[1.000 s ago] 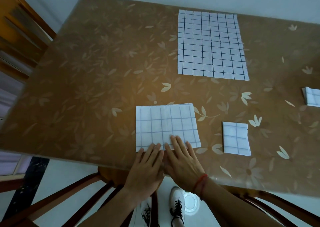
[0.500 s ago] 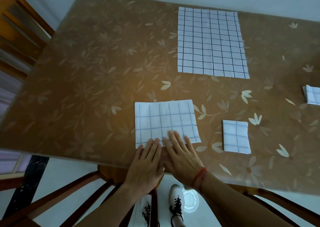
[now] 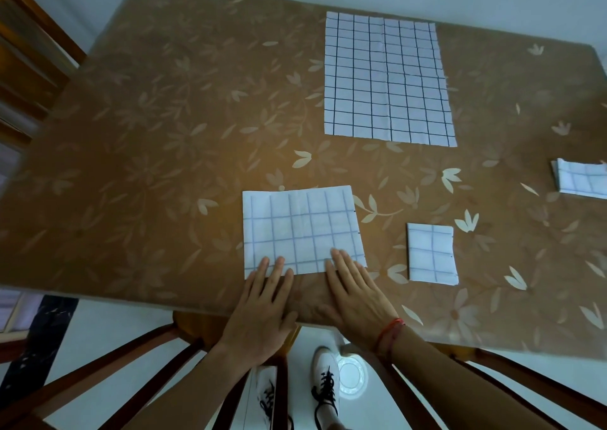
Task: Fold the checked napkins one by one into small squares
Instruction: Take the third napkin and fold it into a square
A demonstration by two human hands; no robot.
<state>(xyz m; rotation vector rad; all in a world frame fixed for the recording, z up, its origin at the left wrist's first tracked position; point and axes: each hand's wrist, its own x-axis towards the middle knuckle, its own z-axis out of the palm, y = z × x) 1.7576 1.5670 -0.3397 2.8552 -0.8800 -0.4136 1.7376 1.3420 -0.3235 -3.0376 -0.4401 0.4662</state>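
A half-folded checked napkin (image 3: 300, 229) lies flat near the table's front edge. My left hand (image 3: 262, 308) presses its near left edge with straight fingers. My right hand (image 3: 353, 295), a red string at the wrist, lies flat with its fingertips on the near right corner. A large unfolded checked napkin (image 3: 387, 79) is spread out farther back. To the right of my hands sits a small folded square (image 3: 431, 254). Another folded napkin (image 3: 581, 178) is cut off by the right border.
The brown table (image 3: 157, 140) has a glossy leaf-patterned cover. A wooden chair (image 3: 29, 55) stands at the far left. More wooden chair frames (image 3: 138, 360) and my shoes show below the table's front edge.
My two hands, side by side at the middle of the napkin's near edge before, have slid apart along it, left hand to the left, right hand to the right.
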